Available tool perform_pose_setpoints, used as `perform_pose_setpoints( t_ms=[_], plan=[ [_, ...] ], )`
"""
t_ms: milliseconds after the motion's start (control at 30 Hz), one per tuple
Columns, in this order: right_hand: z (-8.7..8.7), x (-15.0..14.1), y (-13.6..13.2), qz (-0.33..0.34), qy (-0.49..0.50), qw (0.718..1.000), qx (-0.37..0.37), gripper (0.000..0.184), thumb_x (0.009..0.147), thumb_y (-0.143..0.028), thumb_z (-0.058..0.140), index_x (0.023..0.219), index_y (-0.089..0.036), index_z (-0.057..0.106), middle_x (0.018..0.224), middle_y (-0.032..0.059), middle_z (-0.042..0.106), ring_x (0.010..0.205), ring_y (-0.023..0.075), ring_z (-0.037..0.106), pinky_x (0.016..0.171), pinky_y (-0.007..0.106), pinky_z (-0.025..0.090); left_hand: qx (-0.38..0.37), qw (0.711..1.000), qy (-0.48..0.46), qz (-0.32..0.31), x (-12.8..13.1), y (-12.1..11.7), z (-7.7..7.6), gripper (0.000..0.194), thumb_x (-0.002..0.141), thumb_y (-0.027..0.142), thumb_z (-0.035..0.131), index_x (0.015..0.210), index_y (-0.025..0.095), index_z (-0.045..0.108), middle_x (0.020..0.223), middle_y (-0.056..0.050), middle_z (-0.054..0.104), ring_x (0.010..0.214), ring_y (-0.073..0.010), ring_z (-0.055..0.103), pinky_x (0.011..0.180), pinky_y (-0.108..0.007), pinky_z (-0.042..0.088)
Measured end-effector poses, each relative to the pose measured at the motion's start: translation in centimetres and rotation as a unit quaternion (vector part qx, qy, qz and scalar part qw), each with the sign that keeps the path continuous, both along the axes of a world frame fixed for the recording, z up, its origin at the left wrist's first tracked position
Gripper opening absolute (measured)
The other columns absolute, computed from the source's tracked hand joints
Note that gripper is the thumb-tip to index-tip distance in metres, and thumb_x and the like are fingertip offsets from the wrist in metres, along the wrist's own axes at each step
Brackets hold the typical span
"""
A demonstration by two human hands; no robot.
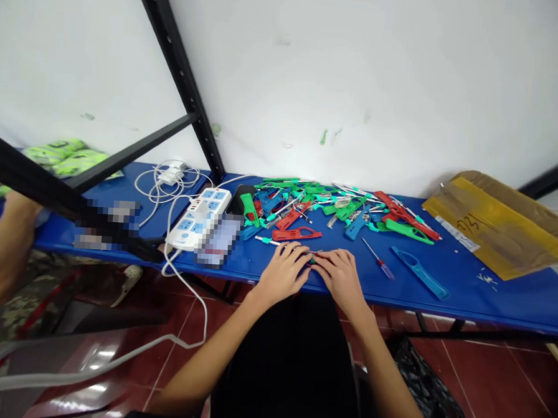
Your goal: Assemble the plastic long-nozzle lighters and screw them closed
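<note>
On the near edge of the blue table, my left hand point(285, 272) and my right hand point(341, 278) meet, their fingers closed around a stick lighter point(268, 241). Its metal tube with a teal collar sticks out to the left. A little red and green shows between my fingertips, but they hide most of the body. A small screwdriver point(379, 260) with a clear purplish handle lies right of my right hand. Farther right is a blue lighter handle shell point(420, 272). Just beyond my hands rests a red handle shell point(297, 233).
Behind lies a pile of lighter parts point(312, 201) in green, red and blue. A power strip point(198, 220) with white cables and a blurred phone point(219, 240) are at left. A taped cardboard box point(503, 224) stands right. Another person's arm point(10, 238) shows beyond the black frame point(183, 73).
</note>
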State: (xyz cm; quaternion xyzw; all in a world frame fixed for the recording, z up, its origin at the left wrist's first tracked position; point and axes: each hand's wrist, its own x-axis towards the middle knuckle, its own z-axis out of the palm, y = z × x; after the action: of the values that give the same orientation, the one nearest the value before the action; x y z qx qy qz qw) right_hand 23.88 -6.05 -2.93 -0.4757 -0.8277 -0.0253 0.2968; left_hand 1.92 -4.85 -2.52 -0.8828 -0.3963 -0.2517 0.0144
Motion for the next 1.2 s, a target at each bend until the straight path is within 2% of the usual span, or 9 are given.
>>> perform_pose_setpoints(
  t_ms=[133, 300, 467, 667, 833, 933, 1033, 1133, 1200],
  plan=[
    [0.1, 0.0, -0.2, -0.003, -0.005, 1.0, -0.003, 0.03, 0.115, -0.037, 0.055, 0.127, -0.026, 0.08, 0.13, 0.0102, 0.078, 0.119, 0.0281, 0.064, 0.109, 0.051, 0.047, 0.01, 1.0, 0.009, 0.004, 0.0, 0.0, 0.0, 0.033, 0.11, 0.033, 0.06, 0.139, 0.021, 0.07, 0.143, -0.011, 0.072, 0.141, -0.0305, 0.06, 0.123, -0.054, 0.045],
    [0.1, 0.3, -0.1, 0.01, 0.021, 0.999, -0.035, 0.032, 0.115, -0.038, 0.054, 0.128, -0.025, 0.08, 0.137, 0.0137, 0.074, 0.127, 0.03, 0.063, 0.11, 0.052, 0.049, 0.043, 0.999, 0.017, -0.002, -0.1, -0.2, 0.0, 0.037, 0.114, 0.037, 0.055, 0.142, 0.019, 0.069, 0.152, -0.012, 0.069, 0.145, -0.0303, 0.058, 0.125, -0.053, 0.044],
    [0.6, 1.0, 0.1, 0.019, 0.043, 0.997, -0.063, 0.036, 0.118, -0.032, 0.043, 0.126, -0.024, 0.078, 0.143, 0.0125, 0.073, 0.135, 0.0243, 0.065, 0.115, 0.047, 0.053, 0.071, 0.996, 0.037, -0.027, 0.0, -0.1, -0.1, 0.036, 0.115, 0.031, 0.051, 0.142, 0.016, 0.07, 0.145, -0.011, 0.074, 0.138, -0.0301, 0.063, 0.125, -0.055, 0.043],
    [0.9, 1.8, -0.1, -0.019, 0.134, 0.985, -0.105, 0.037, 0.118, -0.035, 0.042, 0.133, -0.027, 0.074, 0.164, 0.0121, 0.058, 0.154, 0.0235, 0.054, 0.126, 0.049, 0.049, 0.092, 0.993, 0.058, -0.043, 0.5, -0.2, -0.4, 0.04, 0.115, 0.029, 0.048, 0.147, 0.014, 0.068, 0.15, -0.011, 0.072, 0.139, -0.031, 0.063, 0.125, -0.056, 0.044],
    [0.5, 1.5, 0.4, 0.008, 0.084, 0.989, -0.123, 0.039, 0.119, -0.032, 0.038, 0.142, -0.027, 0.07, 0.171, 0.0129, 0.051, 0.162, 0.0226, 0.045, 0.129, 0.048, 0.047, 0.086, 0.994, 0.061, -0.039, 0.5, -0.4, -0.2, 0.043, 0.115, 0.03, 0.049, 0.154, 0.016, 0.062, 0.146, -0.013, 0.071, 0.134, -0.0304, 0.065, 0.125, -0.056, 0.043],
    [1.6, 1.5, 2.4, 0.033, 0.068, 0.992, -0.104, 0.037, 0.118, -0.033, 0.042, 0.141, -0.027, 0.07, 0.166, 0.0127, 0.057, 0.155, 0.0223, 0.054, 0.125, 0.047, 0.051, 0.079, 0.995, 0.059, -0.035, 0.4, -0.3, 0.0, 0.04, 0.112, 0.028, 0.054, 0.149, 0.017, 0.065, 0.14, -0.016, 0.071, 0.135, -0.0328, 0.063, 0.124, -0.059, 0.044],
    [4.0, 2.9, 6.5, 0.031, 0.063, 0.995, -0.076, 0.033, 0.115, -0.039, 0.051, 0.139, -0.027, 0.071, 0.159, 0.0115, 0.064, 0.149, 0.0242, 0.06, 0.124, 0.048, 0.051, 0.077, 0.994, 0.057, -0.045, 0.3, -0.2, 0.0, 0.039, 0.111, 0.026, 0.056, 0.146, 0.016, 0.067, 0.137, -0.016, 0.072, 0.137, -0.033, 0.063, 0.124, -0.059, 0.044],
    [6.6, 6.2, 11.8, -0.017, 0.08, 0.996, -0.047, 0.036, 0.114, -0.042, 0.051, 0.138, -0.024, 0.071, 0.15, 0.0145, 0.069, 0.142, 0.0281, 0.064, 0.121, 0.052, 0.051, 0.08, 0.994, 0.063, -0.041, 0.4, -0.2, -0.2, 0.04, 0.111, 0.027, 0.055, 0.148, 0.016, 0.066, 0.14, -0.015, 0.072, 0.14, -0.0339, 0.062, 0.124, -0.059, 0.044],
    [7.5, 8.6, 14.9, -0.066, 0.09, 0.993, -0.031, 0.043, 0.114, -0.04, 0.046, 0.144, -0.016, 0.066, 0.145, 0.0208, 0.07, 0.132, 0.0301, 0.068, 0.109, 0.05, 0.058, 0.086, 0.993, 0.07, -0.032, 0.5, -0.3, -0.3, 0.043, 0.112, 0.028, 0.053, 0.151, 0.014, 0.063, 0.15, -0.017, 0.068, 0.144, -0.0353, 0.059, 0.125, -0.059, 0.043]
  ],
)
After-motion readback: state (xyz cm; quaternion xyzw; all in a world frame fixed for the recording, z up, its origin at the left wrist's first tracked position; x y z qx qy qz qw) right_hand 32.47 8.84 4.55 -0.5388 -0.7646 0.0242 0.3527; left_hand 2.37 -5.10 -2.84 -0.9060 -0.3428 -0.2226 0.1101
